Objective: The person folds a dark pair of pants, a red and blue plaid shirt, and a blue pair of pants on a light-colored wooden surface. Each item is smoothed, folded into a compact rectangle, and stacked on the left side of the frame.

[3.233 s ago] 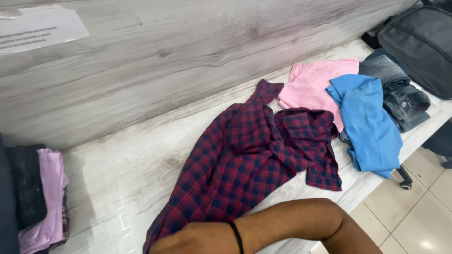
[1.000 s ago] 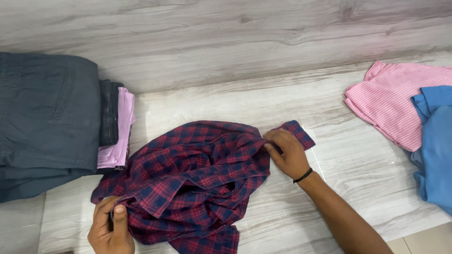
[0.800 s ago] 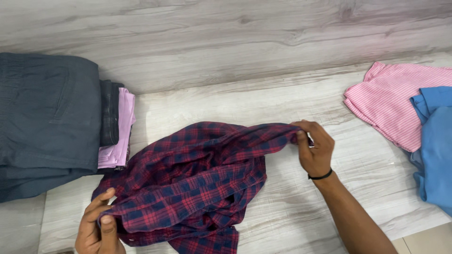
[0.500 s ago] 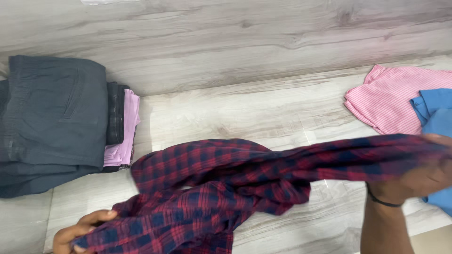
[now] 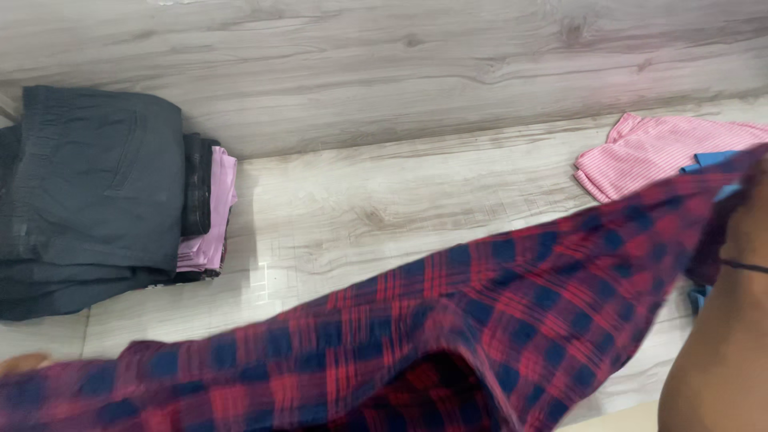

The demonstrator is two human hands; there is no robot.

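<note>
Red-navy plaid shirt [image 5: 512, 320] stretched out, blurred

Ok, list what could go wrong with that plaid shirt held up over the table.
1. The plaid shirt is stretched wide and blurred with motion; its right end could drag across the pink striped shirt and blue garment.
2. Its left end passes near the folded stack and might knock it askew.
3. The hands are barely visible, so the grip is uncertain.

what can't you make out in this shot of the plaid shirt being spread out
Head view only:
- Left hand: a blurred sliver at the frame edge, grip hidden by the plaid shirt.
- Right hand: above the frame; only the forearm shows.
- Blue garment: mostly covered by the shirt.
- Shirt's shape: motion-blurred.
</note>
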